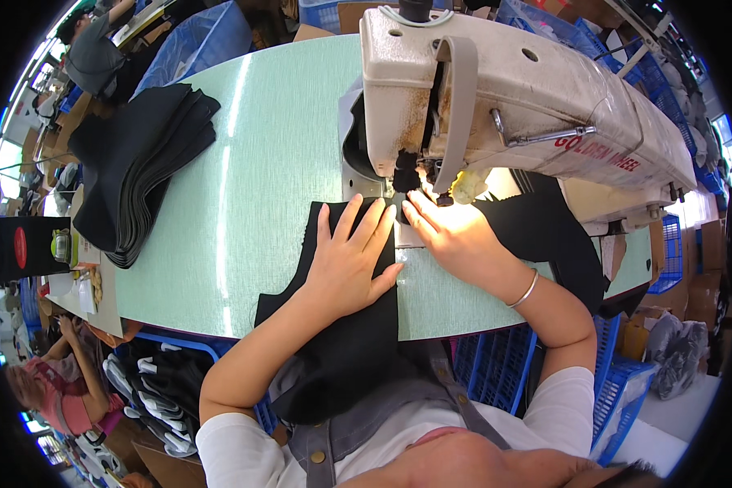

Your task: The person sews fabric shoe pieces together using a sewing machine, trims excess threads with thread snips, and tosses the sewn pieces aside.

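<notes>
A large off-white sewing machine [496, 89] stands over a pale green table, its lamp lighting the needle area. Under my left hand [350, 264] lies a black fabric piece [342, 350], which hangs over the table's front edge toward my lap. The fingers of that hand are spread flat, tips just short of the machine's foot. My right hand [459, 240] rests close beside the needle, its fingers stretched out and lying on the work. Another black fabric piece [537, 220] extends to the right from behind this hand. What lies directly beneath its fingertips is partly hidden.
A thick stack of black cut pieces [146, 154] sits on the table's left part. Blue plastic crates [496, 366] stand below the front edge, and a blue lined bin [199, 45] is behind. Other people are at the far left.
</notes>
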`<control>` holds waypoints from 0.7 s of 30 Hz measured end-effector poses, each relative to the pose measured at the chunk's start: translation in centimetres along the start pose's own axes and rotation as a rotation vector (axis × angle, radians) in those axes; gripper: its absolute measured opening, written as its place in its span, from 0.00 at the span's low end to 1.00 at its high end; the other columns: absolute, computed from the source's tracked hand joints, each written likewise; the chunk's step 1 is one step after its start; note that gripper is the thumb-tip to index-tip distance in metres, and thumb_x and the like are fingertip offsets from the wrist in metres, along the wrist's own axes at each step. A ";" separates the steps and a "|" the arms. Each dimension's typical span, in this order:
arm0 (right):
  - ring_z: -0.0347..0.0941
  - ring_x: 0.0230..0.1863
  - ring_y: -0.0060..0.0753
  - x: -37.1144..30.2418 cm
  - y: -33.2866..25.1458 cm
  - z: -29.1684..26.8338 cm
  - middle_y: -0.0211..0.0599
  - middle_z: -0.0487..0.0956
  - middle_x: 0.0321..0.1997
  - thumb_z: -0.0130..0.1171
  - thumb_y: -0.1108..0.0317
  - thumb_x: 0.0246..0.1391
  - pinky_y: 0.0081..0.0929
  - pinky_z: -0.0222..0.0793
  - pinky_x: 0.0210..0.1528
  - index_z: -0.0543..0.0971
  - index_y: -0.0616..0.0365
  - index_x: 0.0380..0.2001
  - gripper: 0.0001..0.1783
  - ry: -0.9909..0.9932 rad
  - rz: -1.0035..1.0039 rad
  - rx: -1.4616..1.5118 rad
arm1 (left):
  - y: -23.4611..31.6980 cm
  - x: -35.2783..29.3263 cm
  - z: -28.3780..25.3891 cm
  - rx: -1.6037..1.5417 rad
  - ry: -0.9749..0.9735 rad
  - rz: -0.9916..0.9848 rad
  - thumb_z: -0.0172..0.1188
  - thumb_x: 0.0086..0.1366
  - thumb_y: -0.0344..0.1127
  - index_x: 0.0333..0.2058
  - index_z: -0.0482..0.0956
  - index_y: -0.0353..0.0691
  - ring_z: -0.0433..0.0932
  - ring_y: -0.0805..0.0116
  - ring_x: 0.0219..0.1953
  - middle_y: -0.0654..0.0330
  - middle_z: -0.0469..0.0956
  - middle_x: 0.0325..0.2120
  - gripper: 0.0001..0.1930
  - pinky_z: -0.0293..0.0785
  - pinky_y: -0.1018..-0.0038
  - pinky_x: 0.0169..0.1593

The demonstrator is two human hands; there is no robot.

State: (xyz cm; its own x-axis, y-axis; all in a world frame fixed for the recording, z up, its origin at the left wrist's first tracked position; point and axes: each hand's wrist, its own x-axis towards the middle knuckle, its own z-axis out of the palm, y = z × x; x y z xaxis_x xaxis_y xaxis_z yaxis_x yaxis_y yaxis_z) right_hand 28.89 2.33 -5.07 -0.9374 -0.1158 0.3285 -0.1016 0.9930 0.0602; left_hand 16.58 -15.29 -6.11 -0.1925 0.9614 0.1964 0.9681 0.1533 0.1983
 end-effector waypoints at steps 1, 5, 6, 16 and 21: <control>0.78 0.42 0.33 -0.1 -0.1 -0.1 0.44 0.75 0.55 0.54 0.73 0.46 0.26 0.74 0.36 0.76 0.65 0.48 0.23 -0.002 0.013 0.009 | 0.0 0.0 0.0 0.002 -0.007 -0.003 0.60 0.57 0.51 0.60 0.64 0.35 0.54 0.46 0.65 0.50 0.60 0.61 0.37 0.50 0.40 0.61; 0.80 0.31 0.31 0.3 0.1 -0.6 0.45 0.78 0.51 0.55 0.73 0.45 0.25 0.74 0.28 0.77 0.62 0.48 0.23 -0.033 0.070 0.056 | -0.3 0.6 0.2 -0.002 0.029 0.015 0.60 0.57 0.50 0.60 0.64 0.35 0.57 0.46 0.62 0.50 0.61 0.59 0.36 0.51 0.39 0.60; 0.80 0.31 0.31 0.4 0.2 -0.3 0.45 0.78 0.51 0.55 0.73 0.45 0.25 0.74 0.28 0.77 0.62 0.48 0.23 -0.033 0.074 0.057 | -0.4 0.8 0.2 -0.002 0.026 0.018 0.60 0.57 0.50 0.60 0.64 0.35 0.57 0.46 0.62 0.50 0.61 0.59 0.36 0.51 0.39 0.60; 0.75 0.38 0.42 0.8 0.8 1.0 0.38 0.76 0.33 0.59 0.72 0.38 0.36 0.74 0.39 0.80 0.59 0.34 0.14 0.157 0.086 0.051 | -1.4 1.9 0.4 -0.047 0.088 0.043 0.61 0.56 0.49 0.55 0.69 0.35 0.60 0.45 0.59 0.50 0.67 0.50 0.32 0.52 0.39 0.60; 0.74 0.38 0.42 0.3 1.3 1.6 0.40 0.75 0.34 0.60 0.73 0.41 0.34 0.73 0.40 0.79 0.60 0.33 0.11 0.139 0.099 0.065 | -1.7 2.1 0.5 -0.052 0.091 0.045 0.62 0.55 0.49 0.52 0.72 0.35 0.59 0.45 0.61 0.51 0.66 0.52 0.30 0.53 0.38 0.59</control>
State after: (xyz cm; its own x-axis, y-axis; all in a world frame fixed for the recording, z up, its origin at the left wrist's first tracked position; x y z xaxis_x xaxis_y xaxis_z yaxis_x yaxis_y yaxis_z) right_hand 27.94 3.63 -6.36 -0.8894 -0.0150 0.4570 -0.0364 0.9986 -0.0381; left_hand 14.58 -13.39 -6.55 -0.1646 0.9421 0.2923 0.9670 0.0956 0.2364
